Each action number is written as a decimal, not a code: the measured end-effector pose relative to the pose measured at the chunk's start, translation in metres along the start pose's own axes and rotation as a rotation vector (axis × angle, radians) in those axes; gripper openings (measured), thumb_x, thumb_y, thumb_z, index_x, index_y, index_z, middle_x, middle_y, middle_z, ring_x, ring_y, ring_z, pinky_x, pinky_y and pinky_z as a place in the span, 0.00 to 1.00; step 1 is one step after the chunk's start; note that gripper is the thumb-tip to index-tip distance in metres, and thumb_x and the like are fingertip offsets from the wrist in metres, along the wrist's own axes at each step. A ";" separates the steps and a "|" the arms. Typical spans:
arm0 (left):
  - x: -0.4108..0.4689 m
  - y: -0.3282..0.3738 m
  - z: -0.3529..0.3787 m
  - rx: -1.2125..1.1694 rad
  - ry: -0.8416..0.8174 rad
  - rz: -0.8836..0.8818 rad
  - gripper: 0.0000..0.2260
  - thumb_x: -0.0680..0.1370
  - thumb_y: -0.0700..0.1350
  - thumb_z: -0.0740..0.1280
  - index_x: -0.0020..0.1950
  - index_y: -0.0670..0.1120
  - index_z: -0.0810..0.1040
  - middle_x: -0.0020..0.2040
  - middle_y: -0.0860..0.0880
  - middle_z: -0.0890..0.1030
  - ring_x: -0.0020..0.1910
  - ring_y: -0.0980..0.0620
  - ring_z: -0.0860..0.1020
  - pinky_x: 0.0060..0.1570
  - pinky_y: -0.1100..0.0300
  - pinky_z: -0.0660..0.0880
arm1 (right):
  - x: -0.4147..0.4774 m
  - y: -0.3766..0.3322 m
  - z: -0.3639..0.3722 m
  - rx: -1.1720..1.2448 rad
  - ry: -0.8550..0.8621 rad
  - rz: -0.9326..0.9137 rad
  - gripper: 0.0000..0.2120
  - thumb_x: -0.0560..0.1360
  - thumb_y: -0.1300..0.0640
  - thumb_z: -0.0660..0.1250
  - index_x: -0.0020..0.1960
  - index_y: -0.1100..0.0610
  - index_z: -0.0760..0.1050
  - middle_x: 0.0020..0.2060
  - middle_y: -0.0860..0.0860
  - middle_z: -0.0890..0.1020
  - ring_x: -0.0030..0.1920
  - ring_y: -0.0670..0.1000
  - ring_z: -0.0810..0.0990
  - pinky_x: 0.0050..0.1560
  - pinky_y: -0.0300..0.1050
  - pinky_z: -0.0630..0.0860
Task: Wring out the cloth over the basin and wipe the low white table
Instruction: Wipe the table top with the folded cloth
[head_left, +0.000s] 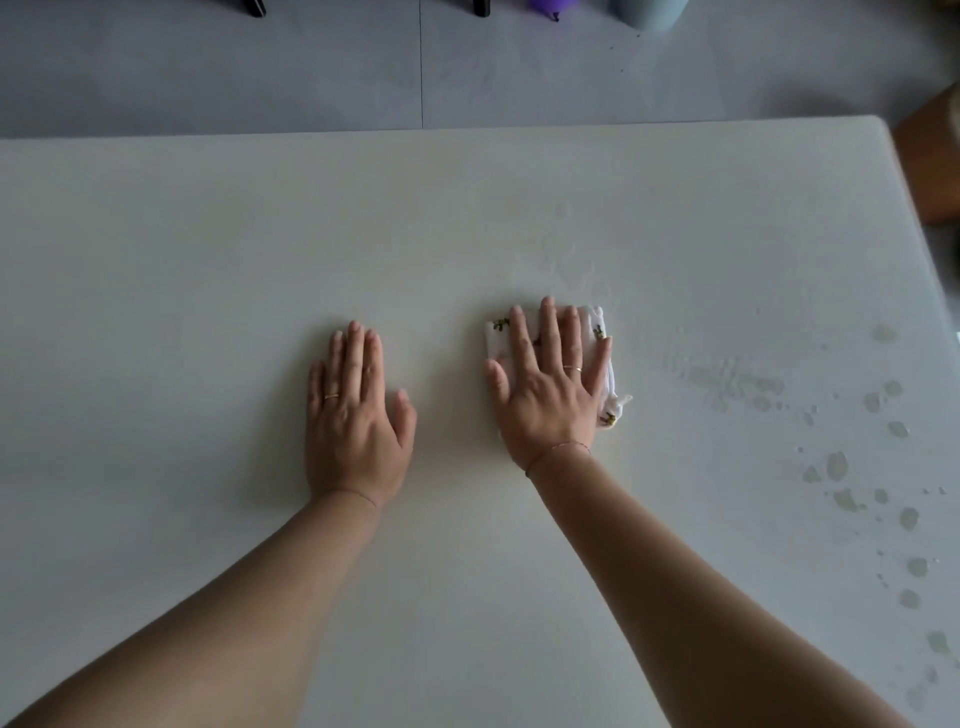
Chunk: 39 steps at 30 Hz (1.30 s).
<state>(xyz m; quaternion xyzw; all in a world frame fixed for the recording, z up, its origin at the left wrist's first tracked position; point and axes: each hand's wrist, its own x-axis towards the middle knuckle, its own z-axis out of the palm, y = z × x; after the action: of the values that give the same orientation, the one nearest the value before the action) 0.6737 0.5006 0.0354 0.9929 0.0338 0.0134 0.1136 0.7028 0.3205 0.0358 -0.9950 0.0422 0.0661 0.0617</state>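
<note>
- While the right hand (548, 384) lies flat on the folded cloth (597, 325), fingers straight and spread, pressing it to the table (208, 234), the wiping is plainly under way. There is no grip here, just an open palm bearing down.
- The cloth sits just right of the table's middle. Only its edges show, peeking out at twelve and three o'clock of the hand, white with small greenish marks.
- The left hand (358, 415) lies at nine o'clock of the cloth, apart from it. It is palm down on the bare top, fingers straight and close together, holding nothing: a brace, by the look of it.
- Faint wet streaks (566, 254) run off at twelve o'clock from the cloth, and a broader damp smear (727, 376) lies at three o'clock. Both suggest that part of the top has had a pass.
- Work left: a trail of water drops (837, 465) runs down the table's right side, from three o'clock to five o'clock, not yet mopped up.
- The nine o'clock half looks dry and unstreaked; I cannot tell whether it has been wiped.
- No basin is surely in view. A grey vessel (649, 13), cut off at one o'clock on the floor (208, 67), may be it; I cannot say.
- My call: the wringing is done, since the cloth is down on the table. The wiping is early to midway, with the right edge the obvious next stretch.
</note>
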 end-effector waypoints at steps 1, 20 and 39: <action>0.000 0.000 0.000 0.005 -0.005 -0.002 0.28 0.76 0.49 0.53 0.74 0.39 0.62 0.75 0.41 0.62 0.75 0.42 0.60 0.73 0.46 0.57 | -0.001 -0.005 0.000 0.006 0.000 0.014 0.31 0.76 0.37 0.39 0.76 0.46 0.48 0.77 0.50 0.48 0.77 0.53 0.43 0.71 0.58 0.32; 0.001 -0.002 -0.001 0.083 -0.100 -0.020 0.29 0.76 0.51 0.51 0.76 0.40 0.59 0.77 0.42 0.59 0.76 0.45 0.57 0.73 0.48 0.54 | 0.053 -0.062 0.002 0.092 -0.027 -0.033 0.28 0.78 0.42 0.44 0.77 0.46 0.45 0.77 0.45 0.46 0.76 0.55 0.38 0.65 0.69 0.28; 0.009 0.008 -0.011 -0.042 -0.007 -0.045 0.27 0.73 0.48 0.55 0.69 0.38 0.70 0.72 0.39 0.68 0.71 0.40 0.67 0.70 0.43 0.59 | 0.121 0.031 -0.019 0.033 0.003 0.204 0.28 0.77 0.41 0.43 0.76 0.44 0.43 0.77 0.46 0.45 0.76 0.51 0.40 0.72 0.62 0.38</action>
<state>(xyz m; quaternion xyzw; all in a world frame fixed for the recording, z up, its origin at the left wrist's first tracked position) 0.6827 0.4959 0.0485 0.9893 0.0554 0.0081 0.1348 0.8222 0.2781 0.0339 -0.9845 0.1445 0.0697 0.0711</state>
